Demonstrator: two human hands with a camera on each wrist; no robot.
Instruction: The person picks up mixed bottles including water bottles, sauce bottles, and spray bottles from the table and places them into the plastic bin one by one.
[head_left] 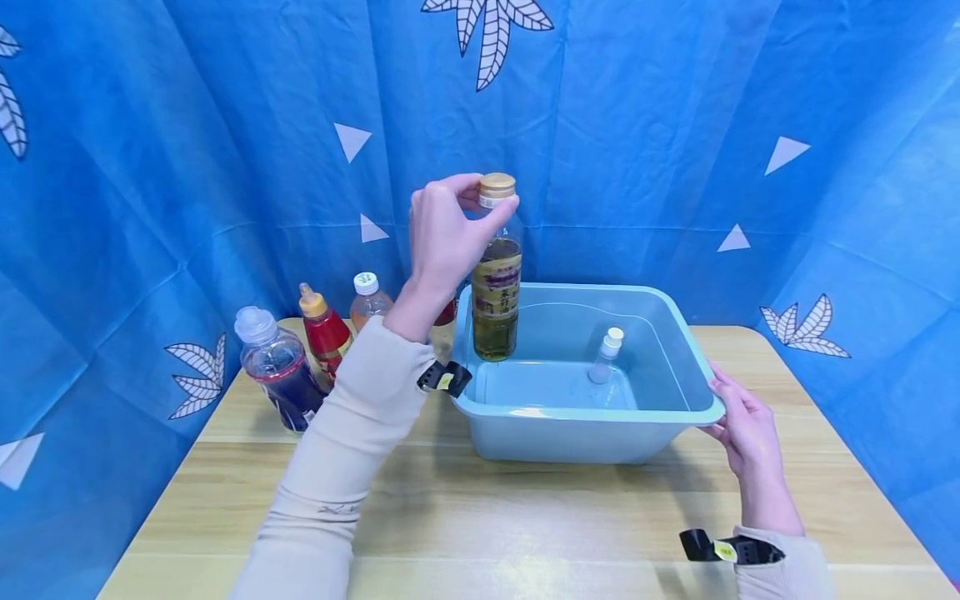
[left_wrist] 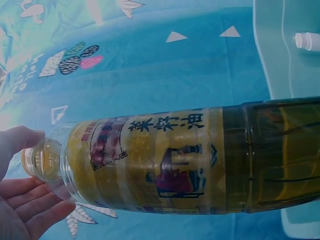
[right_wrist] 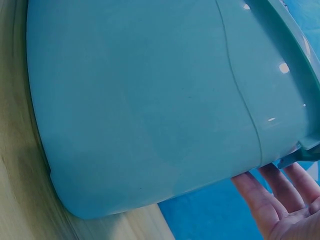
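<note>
My left hand point(head_left: 447, 233) grips a bottle of yellow-green cooking oil point(head_left: 497, 292) by its neck, just under the gold cap. The bottle hangs upright over the left end of a light-blue plastic bin point(head_left: 555, 440). In the left wrist view, the thumb and fingers of the left hand point(left_wrist: 25, 205) lie around the neck, and the oil bottle's yellow label point(left_wrist: 150, 160) faces the camera. Inside the bin stands a small clear bottle with a white cap point(head_left: 604, 357). My right hand point(head_left: 748, 429) holds the bin's right end at the rim, its fingers point(right_wrist: 260, 200) beneath the lip.
Left of the bin stand a bottle of dark liquid point(head_left: 283, 371), a red squeeze bottle point(head_left: 327, 332) with a yellow tip and a white-capped bottle point(head_left: 369, 302). Another bottle point(head_left: 442, 333) is partly hidden behind my left wrist. A blue curtain point(head_left: 637, 150) hangs behind the wooden table point(head_left: 555, 533).
</note>
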